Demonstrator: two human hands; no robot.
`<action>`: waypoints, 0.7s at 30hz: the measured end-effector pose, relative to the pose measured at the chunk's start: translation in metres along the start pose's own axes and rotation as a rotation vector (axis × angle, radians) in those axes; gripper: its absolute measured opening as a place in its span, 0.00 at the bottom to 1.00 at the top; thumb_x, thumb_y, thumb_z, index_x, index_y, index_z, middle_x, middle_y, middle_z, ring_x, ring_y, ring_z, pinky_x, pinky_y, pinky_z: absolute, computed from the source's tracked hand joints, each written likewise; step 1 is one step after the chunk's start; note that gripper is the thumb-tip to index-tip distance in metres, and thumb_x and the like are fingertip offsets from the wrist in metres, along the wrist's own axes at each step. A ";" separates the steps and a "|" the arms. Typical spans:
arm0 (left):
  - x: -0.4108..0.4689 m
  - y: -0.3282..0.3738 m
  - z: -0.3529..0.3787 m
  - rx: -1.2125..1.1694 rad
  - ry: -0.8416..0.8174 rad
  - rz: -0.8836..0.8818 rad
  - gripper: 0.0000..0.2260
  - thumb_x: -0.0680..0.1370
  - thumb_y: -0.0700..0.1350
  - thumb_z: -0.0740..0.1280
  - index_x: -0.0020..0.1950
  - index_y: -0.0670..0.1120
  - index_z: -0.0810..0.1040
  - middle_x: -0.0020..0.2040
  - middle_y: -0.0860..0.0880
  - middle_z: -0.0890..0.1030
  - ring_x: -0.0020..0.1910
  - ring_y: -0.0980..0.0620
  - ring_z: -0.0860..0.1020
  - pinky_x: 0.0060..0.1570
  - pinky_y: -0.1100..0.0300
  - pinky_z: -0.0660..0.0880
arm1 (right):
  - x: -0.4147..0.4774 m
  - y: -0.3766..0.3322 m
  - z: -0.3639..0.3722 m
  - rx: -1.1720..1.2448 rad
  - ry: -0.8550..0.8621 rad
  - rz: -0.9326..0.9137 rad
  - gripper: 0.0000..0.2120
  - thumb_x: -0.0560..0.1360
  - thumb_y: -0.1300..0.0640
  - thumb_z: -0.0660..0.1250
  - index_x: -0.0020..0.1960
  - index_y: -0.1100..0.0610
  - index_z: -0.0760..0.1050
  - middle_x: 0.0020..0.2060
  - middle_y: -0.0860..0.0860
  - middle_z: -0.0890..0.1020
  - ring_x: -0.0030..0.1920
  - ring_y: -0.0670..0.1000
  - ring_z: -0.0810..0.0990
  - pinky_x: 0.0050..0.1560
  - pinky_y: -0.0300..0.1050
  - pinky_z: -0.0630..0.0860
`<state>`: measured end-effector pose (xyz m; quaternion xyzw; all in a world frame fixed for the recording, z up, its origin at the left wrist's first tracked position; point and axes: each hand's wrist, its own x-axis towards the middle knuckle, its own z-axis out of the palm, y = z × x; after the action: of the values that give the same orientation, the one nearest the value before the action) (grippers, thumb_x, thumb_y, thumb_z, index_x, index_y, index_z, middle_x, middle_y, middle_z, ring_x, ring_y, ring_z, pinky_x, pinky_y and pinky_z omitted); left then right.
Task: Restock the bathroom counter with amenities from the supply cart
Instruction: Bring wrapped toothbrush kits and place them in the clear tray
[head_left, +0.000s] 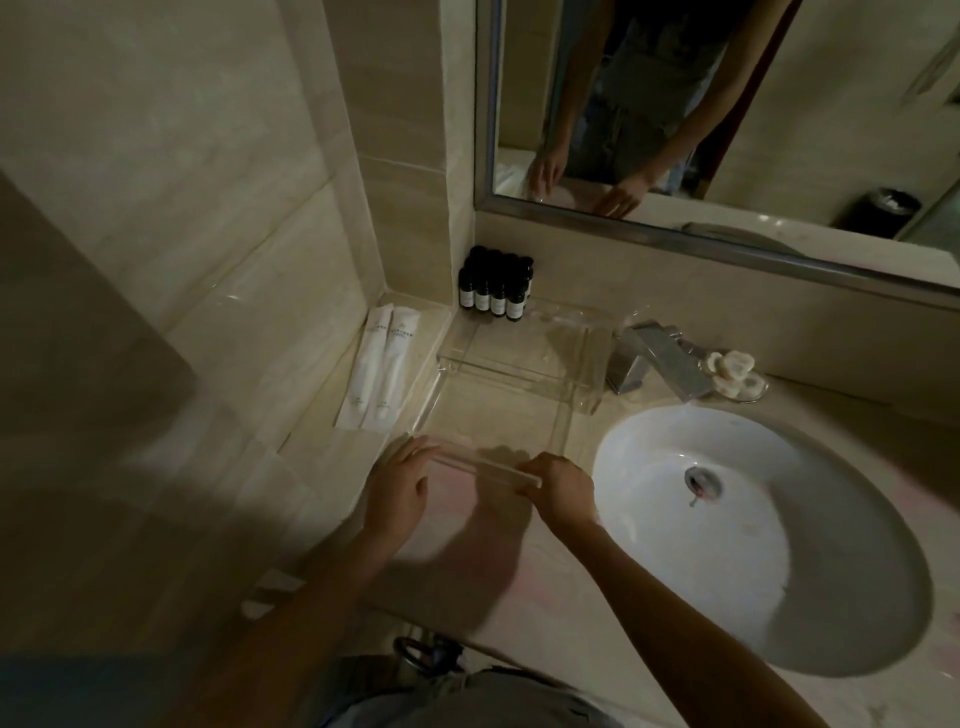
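Item: clear tray (480, 462), acrylic, lying flat on the counter (519, 587) to the left of the basin (753, 530).
Left hand (400, 483): our fingers (410, 449) lie close together, curled over the left end of the tray's near rim and gripping it.
Right hand (563, 488): our fingers (535, 467) are bent over the right end of the same rim and clamp it.
Position: the tray runs away from both hands towards the wall.
Bottles (496, 286): small and dark with white labels, clustered upright in the back corner beyond the tray; we cannot read the print.
Sachets (376, 364): two long white packs lie side by side on the ledge left of the tray; the dark lettering is too small to read.
Surroundings: a chrome tap (654, 358), a dish (735, 374) of white round pieces, and a mirror (727, 104) above.
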<state>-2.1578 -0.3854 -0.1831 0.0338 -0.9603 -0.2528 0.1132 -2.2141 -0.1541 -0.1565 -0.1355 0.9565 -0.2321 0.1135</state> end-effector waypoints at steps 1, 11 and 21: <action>-0.002 0.000 -0.002 0.007 0.000 -0.007 0.23 0.67 0.29 0.70 0.59 0.47 0.81 0.64 0.48 0.78 0.65 0.46 0.74 0.64 0.51 0.72 | 0.000 0.000 0.001 0.006 0.002 0.006 0.13 0.73 0.54 0.70 0.57 0.45 0.81 0.54 0.47 0.82 0.54 0.51 0.79 0.53 0.49 0.76; -0.007 0.000 -0.005 -0.045 -0.012 -0.132 0.20 0.72 0.33 0.67 0.62 0.48 0.80 0.67 0.48 0.75 0.68 0.49 0.72 0.66 0.53 0.67 | 0.010 0.006 -0.010 -0.025 0.053 -0.038 0.09 0.77 0.54 0.67 0.56 0.47 0.82 0.51 0.48 0.83 0.51 0.52 0.79 0.48 0.43 0.72; 0.013 0.008 -0.002 -0.032 -0.020 -0.128 0.22 0.75 0.35 0.66 0.68 0.46 0.75 0.68 0.48 0.75 0.69 0.49 0.71 0.68 0.53 0.66 | 0.038 0.012 -0.017 -0.001 0.055 0.012 0.13 0.75 0.52 0.70 0.59 0.46 0.81 0.53 0.47 0.83 0.53 0.51 0.79 0.51 0.44 0.73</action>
<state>-2.1696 -0.3810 -0.1749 0.0907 -0.9531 -0.2752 0.0877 -2.2567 -0.1487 -0.1529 -0.1232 0.9602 -0.2347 0.0885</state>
